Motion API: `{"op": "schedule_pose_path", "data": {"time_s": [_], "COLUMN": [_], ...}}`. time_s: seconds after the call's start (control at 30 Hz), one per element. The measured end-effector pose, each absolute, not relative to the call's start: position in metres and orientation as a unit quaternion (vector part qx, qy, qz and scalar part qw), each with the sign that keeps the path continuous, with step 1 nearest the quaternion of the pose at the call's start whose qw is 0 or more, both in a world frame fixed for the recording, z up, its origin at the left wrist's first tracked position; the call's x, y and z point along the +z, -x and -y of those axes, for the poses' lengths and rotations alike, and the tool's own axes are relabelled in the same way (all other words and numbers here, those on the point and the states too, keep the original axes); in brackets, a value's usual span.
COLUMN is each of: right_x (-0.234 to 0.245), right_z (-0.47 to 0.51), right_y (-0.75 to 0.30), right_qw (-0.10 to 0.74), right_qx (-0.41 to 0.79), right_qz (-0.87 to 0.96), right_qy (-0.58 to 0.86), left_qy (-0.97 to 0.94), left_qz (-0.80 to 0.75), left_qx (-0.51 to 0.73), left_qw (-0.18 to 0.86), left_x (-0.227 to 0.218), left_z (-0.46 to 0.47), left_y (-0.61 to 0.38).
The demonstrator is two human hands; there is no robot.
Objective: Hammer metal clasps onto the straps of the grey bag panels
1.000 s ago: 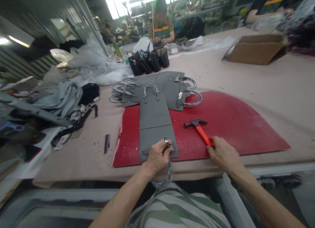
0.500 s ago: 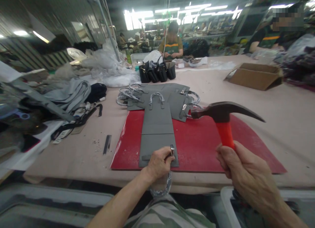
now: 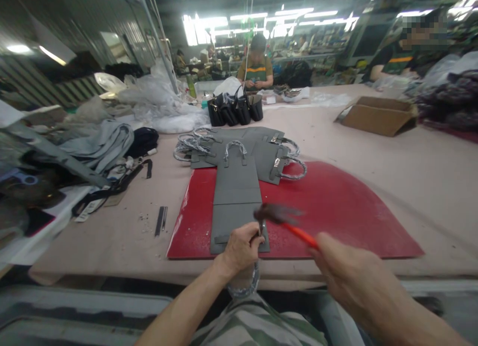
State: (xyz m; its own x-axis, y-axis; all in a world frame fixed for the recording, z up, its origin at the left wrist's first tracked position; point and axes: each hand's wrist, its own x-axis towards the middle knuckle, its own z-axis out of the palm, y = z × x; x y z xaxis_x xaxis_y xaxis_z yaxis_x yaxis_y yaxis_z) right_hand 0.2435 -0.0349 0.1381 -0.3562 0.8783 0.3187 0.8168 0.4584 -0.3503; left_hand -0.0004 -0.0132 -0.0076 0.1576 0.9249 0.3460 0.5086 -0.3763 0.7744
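A grey leather bag panel (image 3: 237, 186) lies lengthwise on a red board (image 3: 321, 206). My left hand (image 3: 241, 246) pinches a short metal punch (image 3: 261, 228) upright over the panel's near right corner. Closed round the red handle of a claw hammer (image 3: 276, 214), my right hand (image 3: 343, 266) is to the right; motion blurs the hammer's head, which is at the punch's top. Whether they touch I cannot tell. One plastic-wrapped handle (image 3: 244, 286) hangs below the near edge, and another wrapped handle (image 3: 235, 149) stands at the panel's far end.
More grey panels (image 3: 267, 159) with wrapped handles overlap behind. Small black bags (image 3: 235, 109) and a cardboard box (image 3: 379, 116) stand farther back. Thin metal tools (image 3: 161, 220) lie left of the board. Plastic wrap and cloth (image 3: 108, 142) crowd the left. Co-workers sit across the table (image 3: 377, 162).
My right hand has swung the hammer down and left, from raised at the right to the punch. My left hand keeps its pinch in nearly the same place.
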Motion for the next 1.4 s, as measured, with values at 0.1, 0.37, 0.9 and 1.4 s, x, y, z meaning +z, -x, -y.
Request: {"op": "schedule_pose_path", "data": {"time_s": [0.1, 0.37, 0.9, 1.4], "right_x": [0.12, 0.053, -0.012, -0.022], "right_z": [0.029, -0.014, -0.025, -0.029], "right_y": [-0.249, -0.285, -0.215, -0.215], "right_qw": [0.2, 0.177, 0.241, 0.253], "right_qx": [0.099, 0.246, 0.0, 0.06], "right_qz": [0.825, 0.737, 0.846, 0.839], "right_qy": [0.519, 0.604, 0.476, 0.478], "left_qy": [-0.719, -0.718, -0.687, -0.686], "left_qz": [-0.495, -0.502, -0.522, -0.515], "left_qx": [0.417, 0.406, 0.409, 0.407], "left_qw": [0.254, 0.261, 0.298, 0.315], "left_x": [-0.008, -0.005, 0.004, 0.004], "left_z": [0.014, 0.015, 0.014, 0.013], "left_y": [0.0, 0.001, -0.002, -0.001]}}
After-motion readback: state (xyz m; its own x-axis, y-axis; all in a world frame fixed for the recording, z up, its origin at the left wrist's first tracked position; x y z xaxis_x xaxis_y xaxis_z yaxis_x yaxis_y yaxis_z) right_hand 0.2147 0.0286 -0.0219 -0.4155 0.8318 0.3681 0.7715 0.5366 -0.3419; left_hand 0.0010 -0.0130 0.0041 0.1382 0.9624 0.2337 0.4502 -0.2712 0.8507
